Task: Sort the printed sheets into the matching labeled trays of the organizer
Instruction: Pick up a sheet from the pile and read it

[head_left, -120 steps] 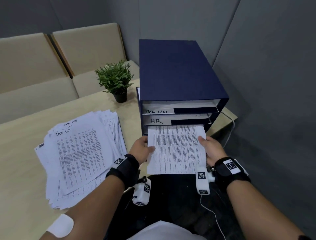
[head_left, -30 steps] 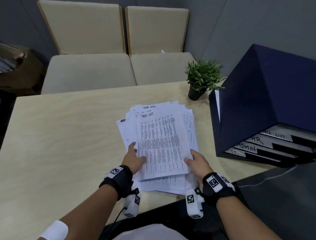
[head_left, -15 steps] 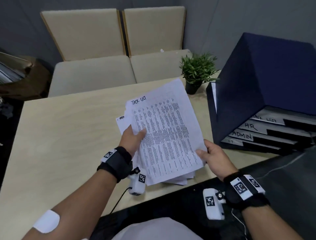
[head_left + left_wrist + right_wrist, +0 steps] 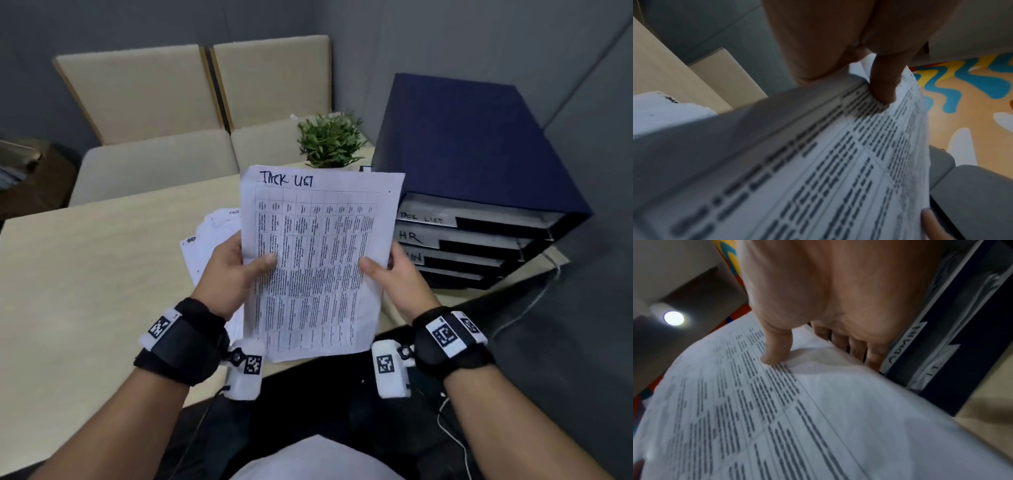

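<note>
Because its handwritten heading has to be read before a tray can be chosen, the task list sheet [image 4: 318, 260] is held raised and nearly upright, facing the head camera, above the near edge of the desk [image 4: 85, 274]. It is gripped at mid-height on both side edges, which judging by its flat face keeps the thin paper from sagging. The left hand [image 4: 233, 270] pinches the left edge, thumb laid across the printed face and fingers [image 4: 230, 242] curled behind; the right hand [image 4: 397, 277] pinches the right edge the same way, its fingers [image 4: 859, 348] folded behind the paper in the right wrist view. Both forearms are raised from the near side, wrists bent back.

The remaining pile of sheets [image 4: 212, 240] lies on the desk behind the left hand. To the right stands the blue organizer [image 4: 472, 144], its top tray labelled task list [image 4: 424, 217], so that slot is judged the matching destination. A potted plant [image 4: 329, 142] stands at the far side.
</note>
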The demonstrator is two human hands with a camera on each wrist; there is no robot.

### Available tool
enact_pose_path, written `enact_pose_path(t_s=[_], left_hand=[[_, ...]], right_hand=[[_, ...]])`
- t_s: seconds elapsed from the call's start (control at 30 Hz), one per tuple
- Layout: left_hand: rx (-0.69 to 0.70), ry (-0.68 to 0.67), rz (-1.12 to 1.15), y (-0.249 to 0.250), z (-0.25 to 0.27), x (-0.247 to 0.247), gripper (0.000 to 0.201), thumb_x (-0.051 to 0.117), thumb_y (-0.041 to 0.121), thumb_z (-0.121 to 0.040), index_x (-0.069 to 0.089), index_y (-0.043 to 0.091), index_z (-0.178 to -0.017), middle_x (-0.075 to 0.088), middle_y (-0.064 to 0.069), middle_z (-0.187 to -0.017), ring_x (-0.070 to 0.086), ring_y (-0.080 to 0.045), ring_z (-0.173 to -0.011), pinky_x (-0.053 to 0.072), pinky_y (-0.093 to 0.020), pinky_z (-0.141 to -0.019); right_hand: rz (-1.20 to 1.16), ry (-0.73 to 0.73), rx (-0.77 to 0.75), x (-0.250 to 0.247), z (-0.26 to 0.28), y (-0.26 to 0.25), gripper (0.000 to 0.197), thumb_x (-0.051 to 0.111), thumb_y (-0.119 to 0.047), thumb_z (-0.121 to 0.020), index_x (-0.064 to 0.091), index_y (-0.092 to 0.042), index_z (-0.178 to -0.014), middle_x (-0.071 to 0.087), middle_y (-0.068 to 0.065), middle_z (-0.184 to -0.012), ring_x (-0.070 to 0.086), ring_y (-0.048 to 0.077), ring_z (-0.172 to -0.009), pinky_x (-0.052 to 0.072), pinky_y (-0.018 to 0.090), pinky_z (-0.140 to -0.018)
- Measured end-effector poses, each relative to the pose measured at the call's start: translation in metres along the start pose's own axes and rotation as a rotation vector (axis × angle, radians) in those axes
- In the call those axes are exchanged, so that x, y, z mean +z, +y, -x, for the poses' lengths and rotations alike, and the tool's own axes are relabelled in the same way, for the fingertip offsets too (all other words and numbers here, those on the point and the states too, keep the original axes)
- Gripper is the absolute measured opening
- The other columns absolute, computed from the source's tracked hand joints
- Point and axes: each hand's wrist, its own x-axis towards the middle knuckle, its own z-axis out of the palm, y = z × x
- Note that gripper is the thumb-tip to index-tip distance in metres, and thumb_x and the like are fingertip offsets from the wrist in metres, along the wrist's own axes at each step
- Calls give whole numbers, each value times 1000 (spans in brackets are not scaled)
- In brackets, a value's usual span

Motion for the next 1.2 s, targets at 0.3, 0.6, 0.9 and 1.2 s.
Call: enact_pose_path(t_s=[0.3,0.6,0.9,1.2], left_hand=[[-47,18,119,-11,33,64,40,70,25,-71,64,28,-111,69,-8,-115,65,-32,-106,47,-55,-93],[-135,5,99,-30,34,123,33,62,9,-86,59,20,-116,68,-10,-116,63,-33,-109,46,-57,-96],[-219,-16,-25,-32,17,167,23,55,4,-94,51,10,-116,72,-6,-94,68,-16,-75,52,-29,-67],[-251,-63,-9,-31,6,192,32,56,0,-93,50,15,-120,74,-7,-97,70,-19,-77,54,-29,-63]], right_hand=[[-266,-129,-19,-64,28,6,58,67,-26,-80,48,-16,-134,64,5,-128,61,25,-117,46,47,-102],[-377,-100,115,-116,48,30,45,61,-17,-83,55,-5,-125,68,14,-117,67,28,-102,57,39,-84],[-326,106,118,-165,50,33,31,48,-6,-98,57,-9,-127,67,11,-121,64,29,-111,48,49,-97],[-271,242,87,-190,54,16,21,45,-5,-100,62,-12,-109,70,13,-109,67,28,-96,53,46,-87]])
